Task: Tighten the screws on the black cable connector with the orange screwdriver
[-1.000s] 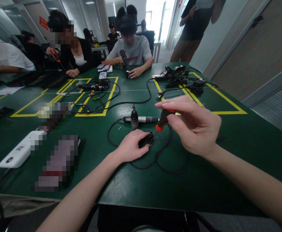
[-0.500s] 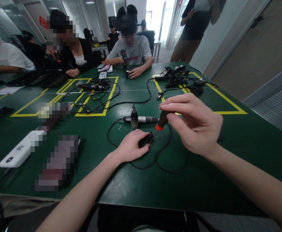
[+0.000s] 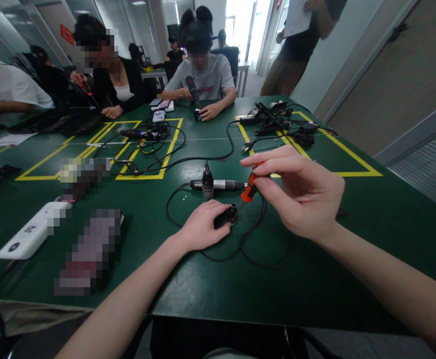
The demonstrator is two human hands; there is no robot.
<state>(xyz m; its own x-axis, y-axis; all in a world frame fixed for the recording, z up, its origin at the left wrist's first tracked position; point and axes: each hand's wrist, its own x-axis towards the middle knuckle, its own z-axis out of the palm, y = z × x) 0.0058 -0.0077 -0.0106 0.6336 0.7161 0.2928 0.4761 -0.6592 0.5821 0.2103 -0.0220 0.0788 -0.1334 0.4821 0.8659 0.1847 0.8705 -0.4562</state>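
Screwdriver (image 3: pixel 250 189) turned within right hand's (image 3: pixel 303 197) pinch grip (left hand (image 3: pixel 203 229) pins connector (image 3: pixel 230 214)).

A green table (image 3: pixel 370 214) taped with yellow lines (image 3: pixel 352 157) filled the room. Glass partitions (image 3: pixel 4 25) stood at ten o'clock, a bright doorway (image 3: pixel 240 20) at twelve, a beige wall (image 3: pixel 400 70) at two.

even indoor light, blown-out glare from the far doorway (image 3: pixel 240 30), wide-angle bending at edges, faces pixelated.
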